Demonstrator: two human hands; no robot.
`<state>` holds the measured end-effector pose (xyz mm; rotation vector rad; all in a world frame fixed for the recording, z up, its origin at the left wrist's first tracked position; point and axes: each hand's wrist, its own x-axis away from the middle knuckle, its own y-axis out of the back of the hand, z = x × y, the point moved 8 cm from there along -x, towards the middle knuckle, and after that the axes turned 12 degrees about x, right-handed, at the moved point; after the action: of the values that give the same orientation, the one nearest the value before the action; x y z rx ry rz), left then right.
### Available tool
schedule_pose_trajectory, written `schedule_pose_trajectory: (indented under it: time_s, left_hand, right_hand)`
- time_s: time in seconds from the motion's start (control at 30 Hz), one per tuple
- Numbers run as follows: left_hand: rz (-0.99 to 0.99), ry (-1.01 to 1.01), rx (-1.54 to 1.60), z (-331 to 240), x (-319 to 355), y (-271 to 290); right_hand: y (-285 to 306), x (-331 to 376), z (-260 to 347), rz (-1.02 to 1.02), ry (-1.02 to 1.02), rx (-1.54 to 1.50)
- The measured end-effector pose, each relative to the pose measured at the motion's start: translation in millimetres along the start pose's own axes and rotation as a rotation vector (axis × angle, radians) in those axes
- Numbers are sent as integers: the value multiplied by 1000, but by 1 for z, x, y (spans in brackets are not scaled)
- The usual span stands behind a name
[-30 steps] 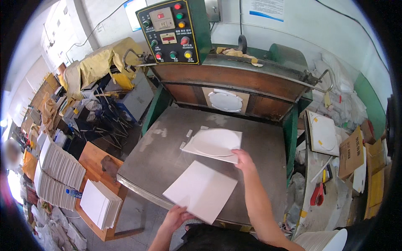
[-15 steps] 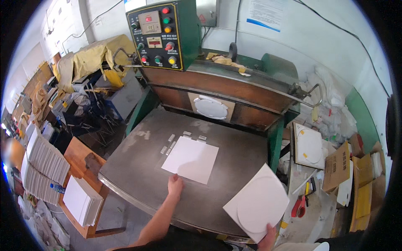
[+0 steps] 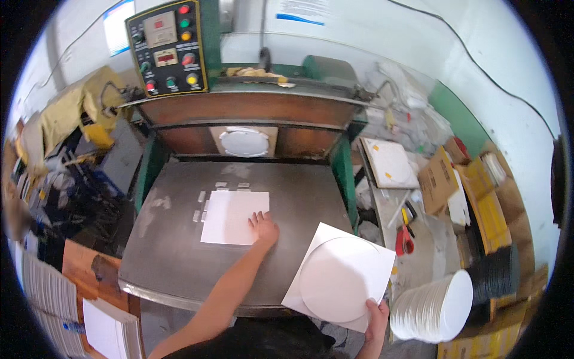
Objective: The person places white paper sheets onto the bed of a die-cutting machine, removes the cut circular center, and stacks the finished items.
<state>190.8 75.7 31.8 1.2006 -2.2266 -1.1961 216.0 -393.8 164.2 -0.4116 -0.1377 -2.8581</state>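
Observation:
On the grey metal bed of a press [image 3: 299,233], a square white sheet of board [image 3: 233,218] lies against several small stop blocks [image 3: 222,186] along its left and far sides. My left hand [image 3: 263,228] rests with fingers spread on the sheet's right part. Off the bed's front right, my right hand [image 3: 375,317] grips a second white square board [image 3: 341,278] by its near right corner, the thumb on top. A large circle is outlined on that board. Behind the bed, a round die [image 3: 245,143] is fixed to the raised brown platen [image 3: 179,113].
A green control box [image 3: 170,51] stands at the back left. To the right, a side table [image 3: 388,209] carries red-handled scissors [image 3: 405,240] and another square board [image 3: 388,163]. White round discs [image 3: 430,308] are stacked at the lower right, and white sheets [image 3: 107,329] at the lower left.
My left hand has moved from the sheet's front edge to its right part, and its fingers have spread. The view has turned right, bringing the disc stack in. My right hand keeps its board.

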Motion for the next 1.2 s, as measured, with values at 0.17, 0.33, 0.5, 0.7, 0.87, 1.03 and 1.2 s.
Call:
schedule_pose_trajectory:
  time_s: [0.17,0.33,0.5,0.7,0.87,1.03,1.2]
  left_hand:
    - [401,-110,922,-47,68,54]
    - [862,146,1247,-98,143,123]
    - [1009,-36,1110,-113,187,112]
    - [1265,97,1123,-159,257,89]
    - [1306,24,1119,-236,301,35]
    - [1381,84,1445,-384,328,-4]
    - [1547,108,1457,-512,396,-64]
  right_hand:
    - [4,47,-9,-177,-132,-49]
    - [-2,82,-28,-137,-82,-171]
    - [0,109,-37,-157,-90,-362]
    - [57,123,-105,-185,-243,-324]
    - [172,168,-159,-259,-244,-415]
    - [341,283,-155,-751,-173,17]
    - [441,377,-184,-1187,-344,527]
